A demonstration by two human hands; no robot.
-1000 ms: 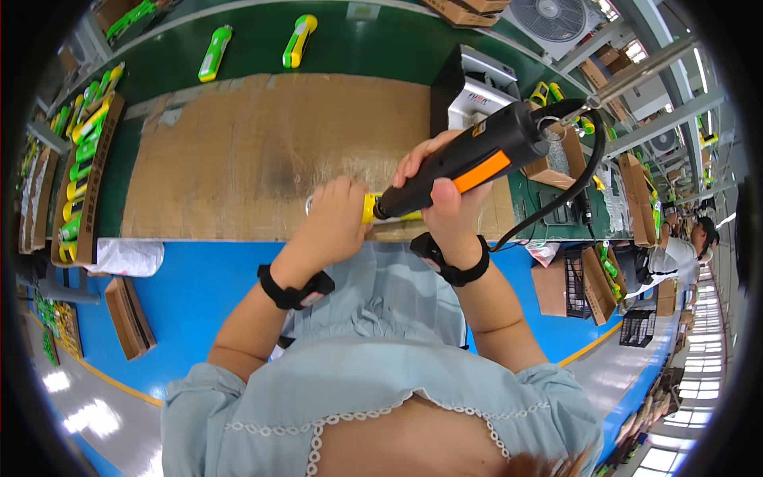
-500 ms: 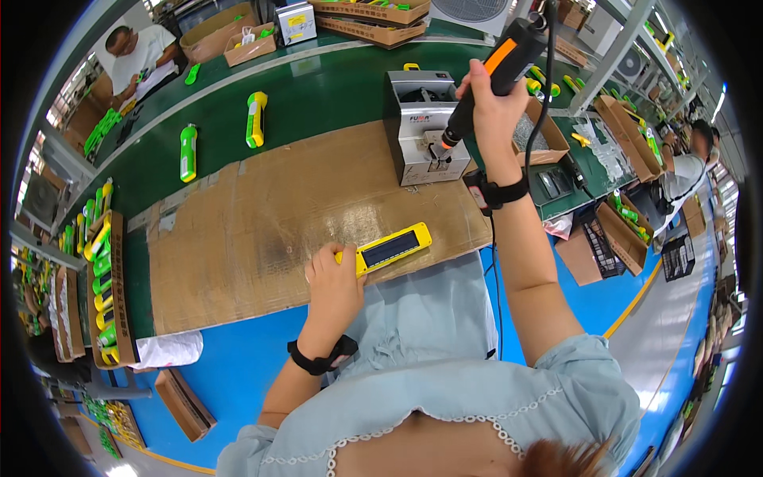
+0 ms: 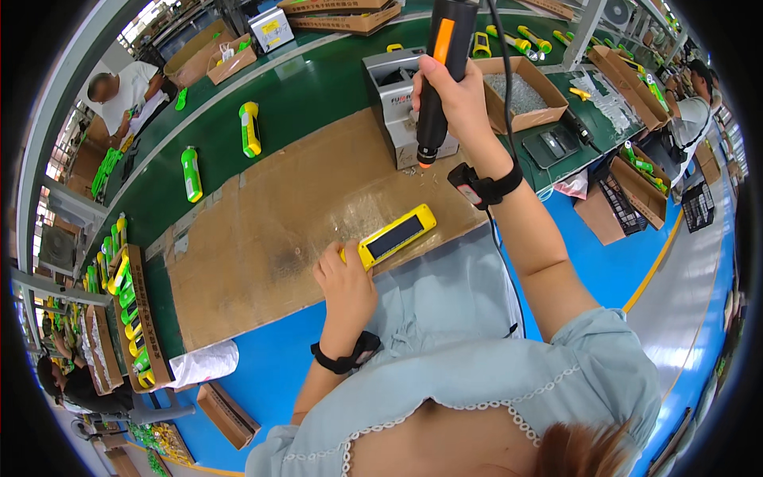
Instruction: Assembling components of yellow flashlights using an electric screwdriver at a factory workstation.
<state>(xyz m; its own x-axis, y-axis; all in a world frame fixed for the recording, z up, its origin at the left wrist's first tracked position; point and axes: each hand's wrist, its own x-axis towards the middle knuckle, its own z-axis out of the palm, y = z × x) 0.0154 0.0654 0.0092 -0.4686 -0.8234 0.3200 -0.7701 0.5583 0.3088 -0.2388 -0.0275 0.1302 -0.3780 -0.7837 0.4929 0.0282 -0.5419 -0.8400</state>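
Note:
My right hand (image 3: pixel 463 102) is wrapped round a black electric screwdriver (image 3: pixel 432 131) with an orange stripe. It points down, its tip just in front of the grey metal screw feeder (image 3: pixel 401 102) and over the cardboard sheet (image 3: pixel 254 254). Whether a screw sits on the tip is too small to tell. Near the front edge of the cardboard, my left hand (image 3: pixel 347 278) grips one end of a yellow flashlight casing (image 3: pixel 397 237). A dark rectangular panel faces up on it. Some loose screws (image 3: pixel 413 171) lie beside the feeder.
Two green-and-yellow flashlights (image 3: pixel 249 131) (image 3: pixel 191 175) lie beyond the cardboard. A box of flashlights (image 3: pixel 155 318) stands at the left edge. On the right are a carton of small clear parts (image 3: pixel 517 99) and a black power unit (image 3: pixel 550 145). The screwdriver's cable (image 3: pixel 509 95) hangs beside my right arm.
My right hand has drawn the screwdriver away from the feeder's front outlet, toward me and the casing. The left hand keeps its hold on the casing. The whole view has shifted slightly.

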